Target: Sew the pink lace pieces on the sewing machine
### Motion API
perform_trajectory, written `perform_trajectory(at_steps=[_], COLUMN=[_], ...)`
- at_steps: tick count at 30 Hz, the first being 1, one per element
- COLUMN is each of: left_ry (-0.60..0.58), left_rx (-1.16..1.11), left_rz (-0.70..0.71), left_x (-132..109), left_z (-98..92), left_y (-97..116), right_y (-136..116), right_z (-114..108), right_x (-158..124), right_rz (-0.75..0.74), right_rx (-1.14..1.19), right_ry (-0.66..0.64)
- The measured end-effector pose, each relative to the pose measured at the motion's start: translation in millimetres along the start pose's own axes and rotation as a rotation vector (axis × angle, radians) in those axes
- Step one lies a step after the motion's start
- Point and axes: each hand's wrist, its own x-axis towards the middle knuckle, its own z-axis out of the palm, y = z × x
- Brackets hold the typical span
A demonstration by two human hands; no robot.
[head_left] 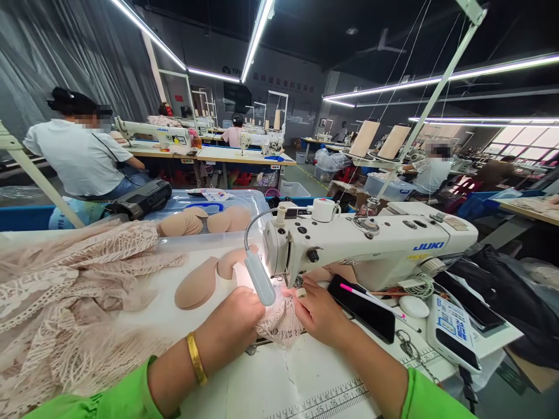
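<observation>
1. Left hand [233, 323]: grip curled shut on the lace piece [282, 329], pressing it to the worktop [305, 378].
2. Right hand [321, 314]: grip pinches the same piece just beside the needle of the machine [371, 244], probably to keep it flat and taut.
3. The lamp [259, 280] hangs between the hands, lighting the needle area.
4. Cups [196, 286] and the lace pile [65, 291] lie to the left, near the hands.

Long tube lights [257, 35] run across a dark ceiling [332, 23]; grey curtains [65, 52] hang upper left, bright windows [519, 142] far right, rows of sewing counters [236, 156] behind.
</observation>
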Motion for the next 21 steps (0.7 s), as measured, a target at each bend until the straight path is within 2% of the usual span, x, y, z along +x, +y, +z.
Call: perform_trajectory(at_steps=[3,6,10,13,16,19,21], left_ry=[-0.087,-0.149,-0.109,-0.192,-0.305,-0.289,-0.250], left_rx=[0.004,-0.002,-0.107,-0.160,-0.006,0.136,0.107], left_rz=[-0.074,-0.143,-0.118,-0.072,-0.124,-0.138,-0.040], left_x=[-7,-9,-11,-15,-16,-11,-7], left_z=[-9.2,-15.3,-19.1,-22.8,-26.3,-24.8,-20.0], left_y=[0,2,5,4,7,16,20], right_y=[-7,-18,-29,-27,-16,-4,1], right_z=[-1,-4,-2,6,13,18,19], right_x=[-2,0,2,2,1,1,1], right_rz=[-0.057,-0.139,-0.244,-0.207,-0.133,-0.082,-0.061], right_rx=[0.017,0.080,0.108,-0.008,-0.153,-0.182,-0.168], right_ry=[0.023,-0.017,-0.075,-0.113,-0.110,-0.089,-0.082])
